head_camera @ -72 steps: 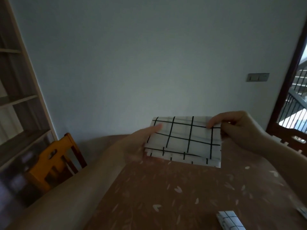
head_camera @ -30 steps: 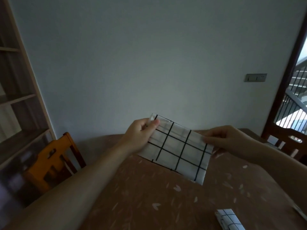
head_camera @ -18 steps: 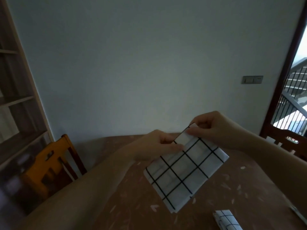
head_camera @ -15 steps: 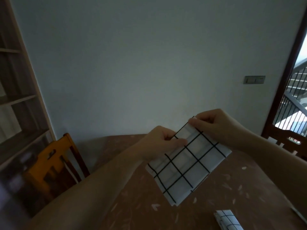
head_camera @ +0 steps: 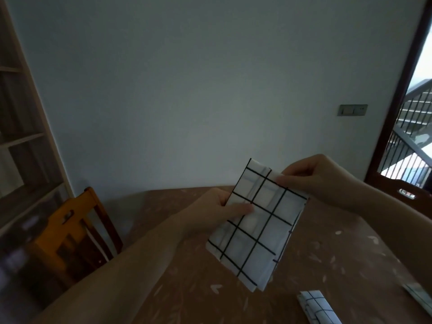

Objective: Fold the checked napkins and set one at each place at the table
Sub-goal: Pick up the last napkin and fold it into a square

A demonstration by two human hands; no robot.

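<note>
A white napkin with black checks (head_camera: 254, 225), folded into a long rectangle, hangs in the air above the brown table (head_camera: 198, 288). My left hand (head_camera: 217, 213) pinches its left edge with the thumb lying across the cloth. At the napkin's upper right edge my right hand (head_camera: 313, 178) pinches it between fingers and thumb. The napkin tilts, its lower end pointing down toward the table. A second folded checked napkin (head_camera: 315, 307) lies on the table at the bottom right.
An orange wooden chair (head_camera: 70, 232) stands at the table's left side. Wooden shelves (head_camera: 21, 141) rise along the left wall. A dark door frame (head_camera: 402, 94) and a railing show at the right. A flat pale object (head_camera: 418, 298) lies at the table's right edge.
The napkin went from a wide rectangle held level to a narrower folded strip turned nearly upright. My right hand rose to its top edge and my left hand shifted to its left side.
</note>
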